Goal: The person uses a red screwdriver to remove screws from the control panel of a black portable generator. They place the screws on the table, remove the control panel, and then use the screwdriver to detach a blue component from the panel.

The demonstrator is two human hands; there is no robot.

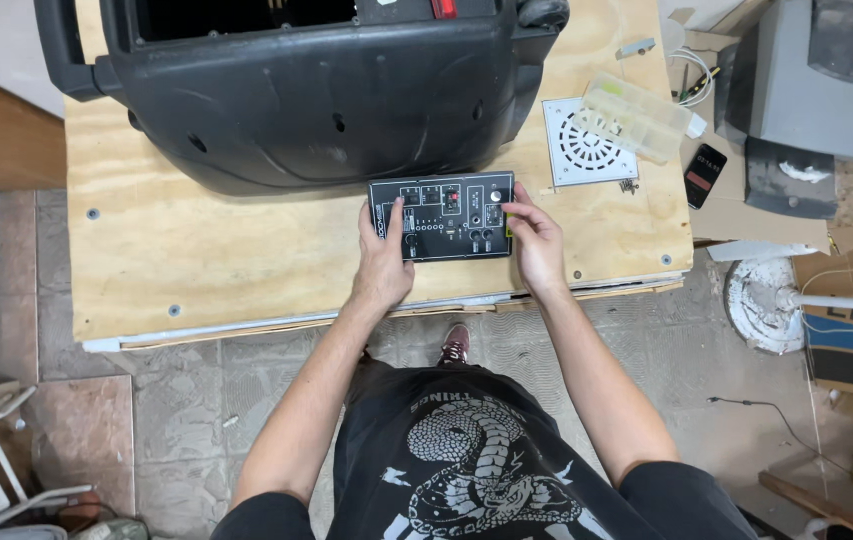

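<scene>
**Both hands on black control panel**

Gripped at both ends: black control panel [443, 215], left hand [385, 262] clamped on its left end with a finger over the face, right hand [537, 243] closed on its right edge. Lies flat on plywood tabletop [197, 260], near the front edge, just in front of large black speaker cabinet [317, 90] resting toward the back edge. Toward the right back corner: white round-grilled plate [587, 150], clear plastic compartment box [642, 115] overlapping it. Off the right edge, black phone [704, 172] on cardboard.
</scene>
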